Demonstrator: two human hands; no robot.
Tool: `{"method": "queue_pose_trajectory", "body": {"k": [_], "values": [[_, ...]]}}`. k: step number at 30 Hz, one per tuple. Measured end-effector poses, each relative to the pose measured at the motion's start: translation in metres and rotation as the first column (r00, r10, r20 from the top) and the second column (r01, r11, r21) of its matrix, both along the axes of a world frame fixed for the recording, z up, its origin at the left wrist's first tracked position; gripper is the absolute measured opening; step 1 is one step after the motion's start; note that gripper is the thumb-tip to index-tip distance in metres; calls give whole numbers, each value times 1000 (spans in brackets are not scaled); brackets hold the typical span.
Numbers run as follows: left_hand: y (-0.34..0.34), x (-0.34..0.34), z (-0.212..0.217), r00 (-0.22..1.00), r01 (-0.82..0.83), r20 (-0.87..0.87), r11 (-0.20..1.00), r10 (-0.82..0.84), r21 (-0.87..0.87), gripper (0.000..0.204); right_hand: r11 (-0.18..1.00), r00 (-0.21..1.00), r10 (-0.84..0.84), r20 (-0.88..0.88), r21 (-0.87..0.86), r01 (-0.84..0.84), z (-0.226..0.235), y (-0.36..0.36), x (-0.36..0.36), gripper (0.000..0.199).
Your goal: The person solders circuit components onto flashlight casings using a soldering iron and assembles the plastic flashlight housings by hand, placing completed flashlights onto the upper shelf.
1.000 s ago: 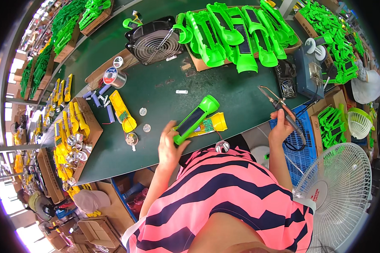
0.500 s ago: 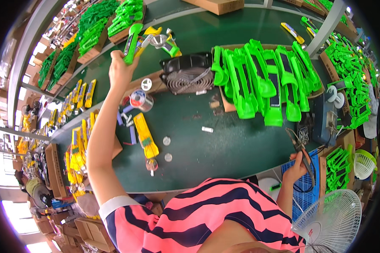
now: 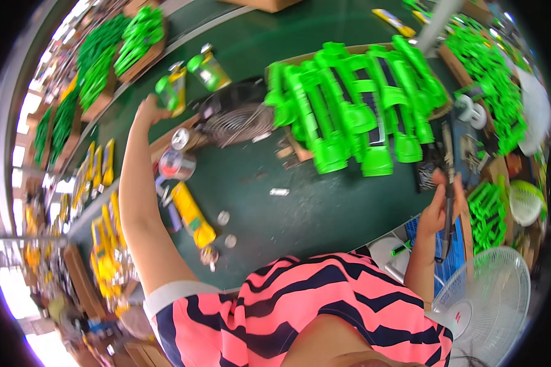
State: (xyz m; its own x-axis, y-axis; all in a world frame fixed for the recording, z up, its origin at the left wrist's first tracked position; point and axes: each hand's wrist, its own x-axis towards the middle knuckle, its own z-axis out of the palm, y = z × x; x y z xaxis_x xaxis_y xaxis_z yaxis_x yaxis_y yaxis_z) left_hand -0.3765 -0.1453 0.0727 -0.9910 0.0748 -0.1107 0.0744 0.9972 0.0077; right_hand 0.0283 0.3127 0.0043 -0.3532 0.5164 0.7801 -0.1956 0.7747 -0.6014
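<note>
My left hand point(image 3: 152, 111) reaches to the far left, its fingers closed at the lower end of a green flashlight casing point(image 3: 166, 93). Motion blur softens that grip. Touching the casing is a yellow flashlight part point(image 3: 179, 85). A second green-and-yellow flashlight point(image 3: 209, 71) lies just right of them. At the right edge of the bench, my right hand point(image 3: 436, 208) is wrapped round a soldering iron point(image 3: 450, 199). Its metal end points upward and its dark cable loops below the hand.
Green flashlight casings point(image 3: 361, 113) fill a box at the back right. A black cooling fan point(image 3: 236, 122) stands left of it. Nearer lie a solder reel point(image 3: 177, 164) and a yellow casing point(image 3: 193, 214). A white desk fan point(image 3: 487, 300) is at the lower right.
My left hand has brought the green casing from mid-air against the yellow part. The right hand has lifted the soldering iron more upright. The whole view has shifted.
</note>
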Motion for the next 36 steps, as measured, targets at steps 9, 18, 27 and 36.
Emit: {"method": "queue_pose_trajectory", "body": {"k": [9, 18, 27, 36], "values": [[-134, 210, 131, 891, -426, -300, 856, 340, -293, 33, 986, 970, -16, 241, 164, -24, 35, -14, -59, 42], [-221, 190, 41, 916, -294, -142, 868, 376, 400, 28, 978, 940, 197, 278, 19, -210, 81, 27, 4, 32], [-221, 118, -20, 858, -508, 7, 851, 513, -134, 55, 887, 854, 401, 331, -374, -272, 14, -34, 89, 15], [-222, 132, 31, 867, -474, -228, 875, 444, -95, 73, 784, 762, 405, 504, 237, -574, -43, -79, 31, 28]]}}
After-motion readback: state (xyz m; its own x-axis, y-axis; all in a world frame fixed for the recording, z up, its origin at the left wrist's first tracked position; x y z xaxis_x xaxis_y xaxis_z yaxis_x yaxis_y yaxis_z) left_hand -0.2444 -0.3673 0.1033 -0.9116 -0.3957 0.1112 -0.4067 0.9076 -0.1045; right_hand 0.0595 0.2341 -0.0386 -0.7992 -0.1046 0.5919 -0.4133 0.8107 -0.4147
